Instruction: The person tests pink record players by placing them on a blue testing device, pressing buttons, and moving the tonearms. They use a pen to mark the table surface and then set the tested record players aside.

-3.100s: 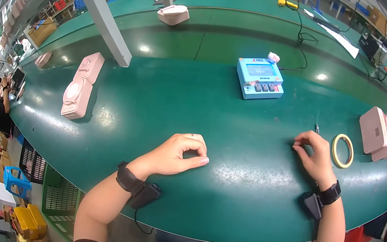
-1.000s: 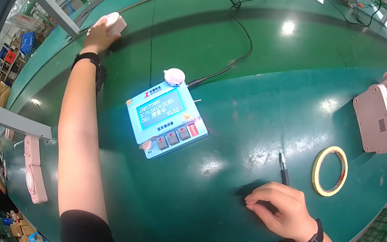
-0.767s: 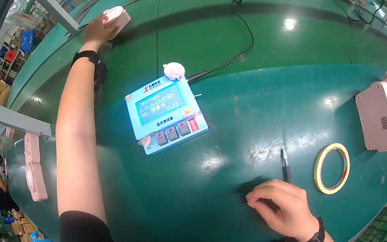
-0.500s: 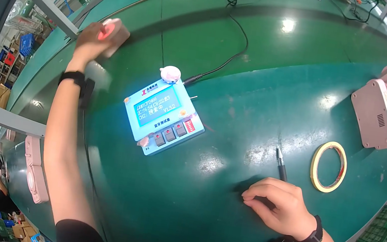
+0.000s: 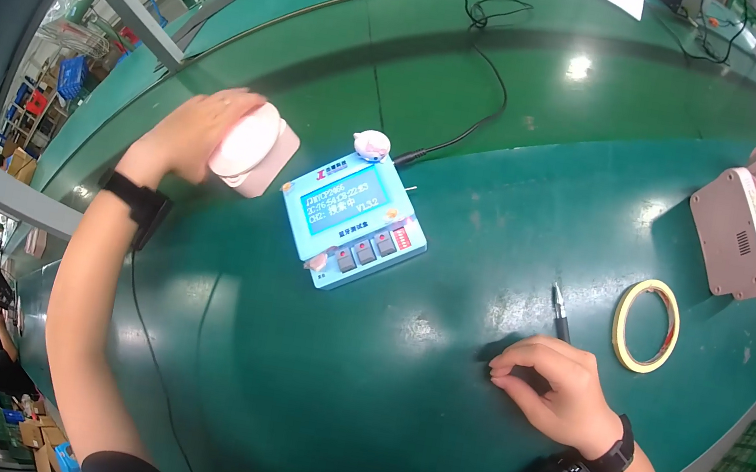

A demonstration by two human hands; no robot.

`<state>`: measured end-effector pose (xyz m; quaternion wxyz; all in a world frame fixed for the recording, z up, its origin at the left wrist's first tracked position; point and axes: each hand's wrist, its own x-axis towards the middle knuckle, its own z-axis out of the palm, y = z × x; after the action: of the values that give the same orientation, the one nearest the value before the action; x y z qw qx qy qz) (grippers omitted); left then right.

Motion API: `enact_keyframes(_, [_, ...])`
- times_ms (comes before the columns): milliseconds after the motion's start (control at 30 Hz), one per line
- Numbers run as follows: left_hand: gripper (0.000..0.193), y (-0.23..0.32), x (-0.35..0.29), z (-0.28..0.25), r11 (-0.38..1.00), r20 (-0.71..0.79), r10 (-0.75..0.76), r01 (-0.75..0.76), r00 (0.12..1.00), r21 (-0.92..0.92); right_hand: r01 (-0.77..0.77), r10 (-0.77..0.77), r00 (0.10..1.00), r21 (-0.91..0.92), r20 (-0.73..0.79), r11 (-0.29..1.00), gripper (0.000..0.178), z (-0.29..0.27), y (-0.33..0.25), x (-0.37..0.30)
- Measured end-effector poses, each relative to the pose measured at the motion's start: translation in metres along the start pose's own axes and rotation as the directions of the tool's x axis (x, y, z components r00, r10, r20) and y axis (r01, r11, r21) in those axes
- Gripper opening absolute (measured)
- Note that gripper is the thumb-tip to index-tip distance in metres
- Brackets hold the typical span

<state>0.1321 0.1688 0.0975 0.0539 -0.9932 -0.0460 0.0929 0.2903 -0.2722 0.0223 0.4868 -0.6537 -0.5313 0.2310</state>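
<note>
In the head view, the left hand [image 5: 196, 136] was clamped on a pink case [image 5: 272, 166] with a white round top, near the far edge of the surface [image 5: 355, 381]. The hand was blurred; whether the case touched the surface could not be told. The blue box [image 5: 331, 219] stood just beside it, toward that edge. The right hand [image 5: 561, 392], well apart from the left, lay curled toward the near edge; whether thumb and fingertips met was unclear. It hid one end of the pen [image 5: 560, 314]. Tape [image 5: 622, 326] lay nearby. By the right edge, pink cases [image 5: 732, 233] overlapped, the rear ones partly hidden.
</note>
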Motion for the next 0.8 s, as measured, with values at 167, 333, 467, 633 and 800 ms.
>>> enact_keyframes(167, [0.096, 0.000, 0.012, 0.000, 0.999, -0.133, 0.030, -0.025, 0.991, 0.043, -0.001, 0.001, 1.000, -0.019, -0.004, 1.000, 0.016, -0.001, -0.003, -0.001])
enact_keyframes(333, [0.096, 0.048, -0.026, -0.032, 0.952, -0.264, -0.248, 0.285, 0.932, 0.112, -0.026, 0.026, 1.000, 0.024, 0.008, 0.999, 0.015, 0.001, -0.002, -0.004])
enact_keyframes(467, [0.093, 0.107, -0.079, -0.040, 0.884, -0.405, -0.397, 0.462, 0.824, 0.072, 0.021, -0.020, 1.000, 0.029, -0.019, 0.999, 0.015, 0.004, 0.000, -0.005])
enact_keyframes(633, [0.087, 0.182, -0.138, -0.018, 0.810, -0.402, -0.567, 0.576, 0.719, -0.113, 0.025, -0.024, 0.999, 0.029, -0.029, 0.999, 0.016, 0.005, 0.000, -0.006])
enact_keyframes(800, [0.083, 0.270, -0.156, 0.008, 0.675, -0.239, -0.724, 0.595, 0.647, -0.436, 0.043, -0.043, 0.999, 0.050, -0.013, 0.998, 0.017, 0.007, 0.004, -0.003])
